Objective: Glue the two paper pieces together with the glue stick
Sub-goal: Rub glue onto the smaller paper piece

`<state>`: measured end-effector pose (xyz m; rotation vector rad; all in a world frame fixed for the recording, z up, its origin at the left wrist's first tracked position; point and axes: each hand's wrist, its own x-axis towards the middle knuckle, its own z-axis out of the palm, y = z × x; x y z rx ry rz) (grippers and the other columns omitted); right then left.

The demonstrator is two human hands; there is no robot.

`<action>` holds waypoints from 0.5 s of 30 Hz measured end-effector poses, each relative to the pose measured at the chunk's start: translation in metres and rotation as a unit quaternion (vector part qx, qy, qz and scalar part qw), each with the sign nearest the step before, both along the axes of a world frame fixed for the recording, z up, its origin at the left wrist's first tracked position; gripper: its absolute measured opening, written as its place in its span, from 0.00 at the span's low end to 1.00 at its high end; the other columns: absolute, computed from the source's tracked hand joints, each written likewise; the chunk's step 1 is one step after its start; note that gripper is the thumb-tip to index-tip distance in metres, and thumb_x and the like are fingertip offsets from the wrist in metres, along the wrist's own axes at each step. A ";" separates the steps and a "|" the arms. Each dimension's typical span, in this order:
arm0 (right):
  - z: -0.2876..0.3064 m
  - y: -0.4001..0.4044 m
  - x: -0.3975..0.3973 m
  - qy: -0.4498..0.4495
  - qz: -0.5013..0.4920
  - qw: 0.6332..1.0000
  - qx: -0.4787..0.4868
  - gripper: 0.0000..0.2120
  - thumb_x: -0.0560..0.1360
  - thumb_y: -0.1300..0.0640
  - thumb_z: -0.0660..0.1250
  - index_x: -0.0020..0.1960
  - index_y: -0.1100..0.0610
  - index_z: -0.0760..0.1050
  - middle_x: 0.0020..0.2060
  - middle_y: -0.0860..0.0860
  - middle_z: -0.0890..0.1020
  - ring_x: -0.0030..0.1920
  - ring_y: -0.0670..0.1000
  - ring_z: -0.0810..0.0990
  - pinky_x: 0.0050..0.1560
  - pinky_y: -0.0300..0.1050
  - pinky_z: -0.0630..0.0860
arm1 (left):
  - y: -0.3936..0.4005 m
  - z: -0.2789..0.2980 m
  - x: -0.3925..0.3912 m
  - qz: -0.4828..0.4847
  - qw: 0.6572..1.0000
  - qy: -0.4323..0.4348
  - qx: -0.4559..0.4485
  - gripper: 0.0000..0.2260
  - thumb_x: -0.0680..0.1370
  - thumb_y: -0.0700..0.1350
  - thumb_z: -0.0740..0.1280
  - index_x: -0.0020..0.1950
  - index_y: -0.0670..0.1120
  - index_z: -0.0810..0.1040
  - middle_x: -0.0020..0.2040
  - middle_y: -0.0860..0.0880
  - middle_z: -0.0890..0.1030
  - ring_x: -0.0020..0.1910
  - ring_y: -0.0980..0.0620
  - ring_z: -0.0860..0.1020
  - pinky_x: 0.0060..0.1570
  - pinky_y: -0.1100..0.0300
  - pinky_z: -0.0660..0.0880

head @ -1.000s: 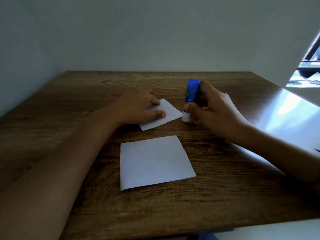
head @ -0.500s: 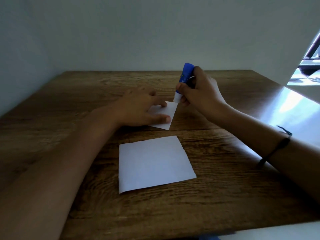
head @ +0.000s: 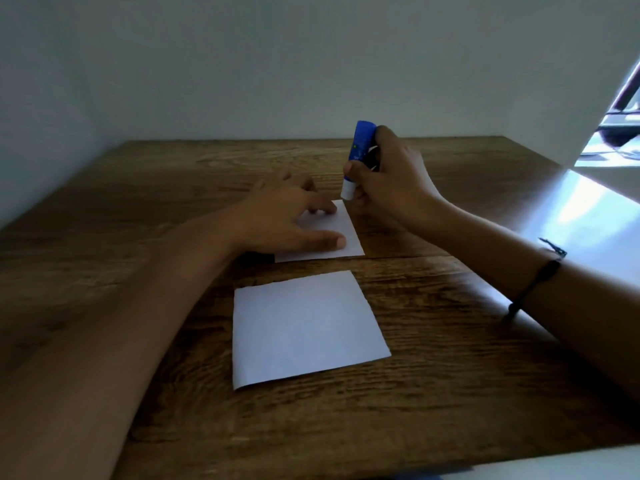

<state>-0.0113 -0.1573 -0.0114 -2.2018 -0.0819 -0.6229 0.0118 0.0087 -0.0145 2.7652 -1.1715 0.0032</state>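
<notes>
Right hand (head: 388, 181) is wrapped around the blue glue stick (head: 360, 154), holding it nearly upright with the white end pointing down right at the far right corner of the smaller paper piece (head: 341, 233); can't quite tell if the tip is actually touching. Left hand (head: 280, 220) lies flat with its fingers spread, pressing that paper down onto the wooden table (head: 485, 393). Thumb sits along the paper's near edge. Bigger paper piece (head: 304, 327) lies flat closer to the person, just apart from the small one, nobody touching it. Dark bracelet (head: 533, 285) on the right wrist.
</notes>
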 end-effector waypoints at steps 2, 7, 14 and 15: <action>0.000 0.004 0.002 -0.001 0.009 1.000 -0.007 0.09 0.74 0.57 0.65 0.50 0.55 0.66 0.41 0.52 0.78 0.40 0.53 0.81 0.43 0.53 0.80 | 0.000 -0.001 0.000 0.000 1.000 0.002 -0.003 0.28 0.68 0.66 0.58 0.65 0.55 0.68 0.64 0.48 0.69 0.60 0.50 0.63 0.57 0.51 0.62; -0.002 0.008 0.005 -0.002 0.008 0.999 -0.053 0.11 0.74 0.56 0.66 0.53 0.56 0.67 0.41 0.51 0.78 0.40 0.52 0.79 0.44 0.53 0.79 | -0.001 -0.001 0.002 -0.008 1.000 0.002 -0.005 0.30 0.67 0.67 0.58 0.65 0.54 0.68 0.65 0.49 0.68 0.61 0.50 0.63 0.56 0.54 0.60; -0.003 0.013 0.009 -0.005 0.003 0.996 -0.089 0.14 0.74 0.56 0.65 0.57 0.59 0.67 0.45 0.53 0.77 0.45 0.53 0.78 0.48 0.54 0.78 | 0.002 -0.002 0.002 -0.005 1.000 0.005 -0.007 0.29 0.69 0.65 0.60 0.66 0.53 0.68 0.65 0.49 0.68 0.61 0.50 0.64 0.54 0.56 0.59; -0.003 0.013 0.009 -0.003 0.002 0.996 -0.093 0.15 0.74 0.56 0.65 0.57 0.59 0.67 0.45 0.53 0.77 0.45 0.53 0.78 0.48 0.54 0.78 | 0.002 -0.002 0.002 -0.006 1.000 0.005 -0.006 0.29 0.69 0.65 0.60 0.66 0.53 0.68 0.65 0.49 0.68 0.61 0.51 0.64 0.54 0.56 0.59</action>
